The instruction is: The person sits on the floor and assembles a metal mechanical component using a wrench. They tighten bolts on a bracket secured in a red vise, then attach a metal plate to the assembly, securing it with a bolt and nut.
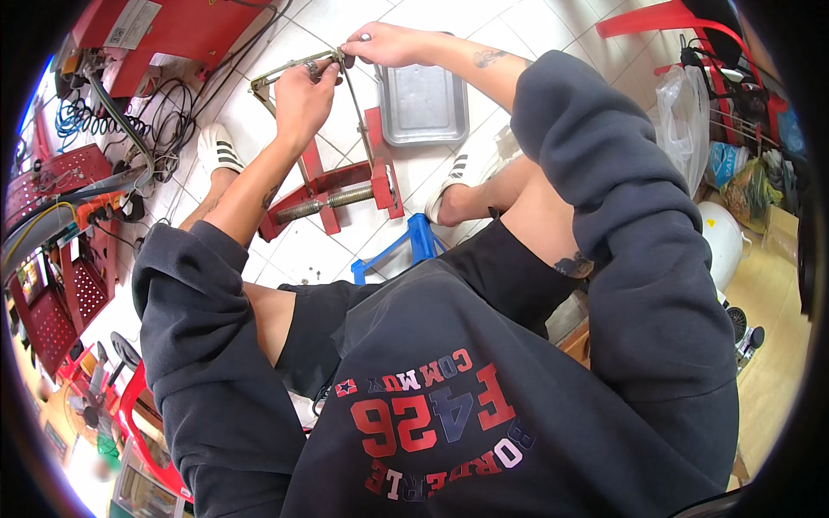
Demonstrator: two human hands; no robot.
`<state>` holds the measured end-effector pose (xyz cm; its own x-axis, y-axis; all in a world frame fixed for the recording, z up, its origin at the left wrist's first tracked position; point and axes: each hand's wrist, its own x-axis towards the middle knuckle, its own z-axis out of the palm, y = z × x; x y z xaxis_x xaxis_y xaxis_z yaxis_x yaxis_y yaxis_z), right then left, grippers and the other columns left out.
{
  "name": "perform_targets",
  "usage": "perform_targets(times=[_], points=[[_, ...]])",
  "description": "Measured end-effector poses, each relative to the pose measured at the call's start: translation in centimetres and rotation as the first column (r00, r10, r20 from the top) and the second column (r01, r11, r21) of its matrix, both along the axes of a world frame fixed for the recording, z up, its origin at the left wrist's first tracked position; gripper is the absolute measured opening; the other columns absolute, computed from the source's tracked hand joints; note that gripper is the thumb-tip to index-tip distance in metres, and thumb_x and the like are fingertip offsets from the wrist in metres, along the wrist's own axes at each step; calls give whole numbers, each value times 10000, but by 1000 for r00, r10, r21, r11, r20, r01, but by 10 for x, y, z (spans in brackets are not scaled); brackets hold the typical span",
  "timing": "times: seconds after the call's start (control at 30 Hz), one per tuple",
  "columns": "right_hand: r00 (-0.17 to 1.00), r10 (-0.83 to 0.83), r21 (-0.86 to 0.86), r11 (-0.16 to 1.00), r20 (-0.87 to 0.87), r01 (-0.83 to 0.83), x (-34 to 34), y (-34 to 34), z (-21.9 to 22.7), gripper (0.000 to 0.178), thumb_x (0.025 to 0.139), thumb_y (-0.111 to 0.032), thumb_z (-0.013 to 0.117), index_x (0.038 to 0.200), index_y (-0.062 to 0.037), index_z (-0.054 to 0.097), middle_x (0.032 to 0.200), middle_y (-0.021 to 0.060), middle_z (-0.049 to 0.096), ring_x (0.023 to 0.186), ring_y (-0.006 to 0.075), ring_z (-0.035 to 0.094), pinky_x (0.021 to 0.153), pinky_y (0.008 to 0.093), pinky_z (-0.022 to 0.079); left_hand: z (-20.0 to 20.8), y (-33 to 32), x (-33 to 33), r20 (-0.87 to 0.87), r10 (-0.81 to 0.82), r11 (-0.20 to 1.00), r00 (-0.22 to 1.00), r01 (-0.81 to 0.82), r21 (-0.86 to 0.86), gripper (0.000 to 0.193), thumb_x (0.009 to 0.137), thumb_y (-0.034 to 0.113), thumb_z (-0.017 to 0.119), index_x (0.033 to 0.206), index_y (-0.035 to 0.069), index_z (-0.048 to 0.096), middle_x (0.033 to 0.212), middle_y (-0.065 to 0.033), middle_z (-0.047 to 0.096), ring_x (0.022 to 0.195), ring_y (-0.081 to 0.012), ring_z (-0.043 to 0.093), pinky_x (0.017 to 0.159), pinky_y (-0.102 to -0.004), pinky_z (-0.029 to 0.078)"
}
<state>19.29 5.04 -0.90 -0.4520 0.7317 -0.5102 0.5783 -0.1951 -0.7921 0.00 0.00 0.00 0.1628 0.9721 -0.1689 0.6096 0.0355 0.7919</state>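
A red metal stand (381, 183) with a coarse threaded rod (350, 197) across its near end rests on the tiled floor between my feet. From it thin metal arms reach up to a narrow metal bar (278, 78) at the far end. My left hand (304, 102) is closed around that bar near its right end, thumb and fingers pressed together. Coming in from the right, my right hand (384, 45) pinches at the same corner. A small dark piece (348, 60) shows there by the fingertips, but what the right fingers grip is mostly hidden.
Beyond the stand lies a grey metal tray (423, 104). A blue stool (420, 237) is close before me. On the left are a red machine (129, 39), tangled black cables (177, 116) and perforated red panels (91, 289). A red chair (643, 19) and plastic bag (682, 121) stand right.
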Motion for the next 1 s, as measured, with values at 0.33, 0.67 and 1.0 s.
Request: perform_targets(times=[0.33, 0.67, 1.0], points=[[999, -41, 74, 996, 30, 39, 7, -3, 13, 563, 912, -601, 574, 1123, -90, 680, 786, 12, 529, 729, 116, 474, 653, 276, 405, -7, 2, 3, 32, 9, 999, 999, -10, 37, 269, 920, 225, 622, 1047, 21, 743, 798, -125, 741, 661, -165, 676, 686, -322, 519], [997, 2, 144, 990, -76, 9, 8, -3, -7, 430, 991, -451, 546, 1113, -66, 694, 779, 12, 555, 693, 122, 474, 658, 294, 413, 6, -1, 6, -1, -6, 999, 1000, 6, 41, 249, 934, 208, 632, 1064, 29, 747, 784, -71, 743, 621, -64, 586, 603, -269, 462], [1000, 4, -85, 996, -7, -5, 5, -5, 18, 477, 977, -475, 566, 1083, -28, 694, 782, 12, 560, 665, 126, 478, 563, 315, 408, -16, 3, -2, 66, -16, 998, 998, 12, 62, 243, 941, 188, 624, 1061, 12, 741, 807, -75, 748, 681, -70, 636, 643, -262, 484]])
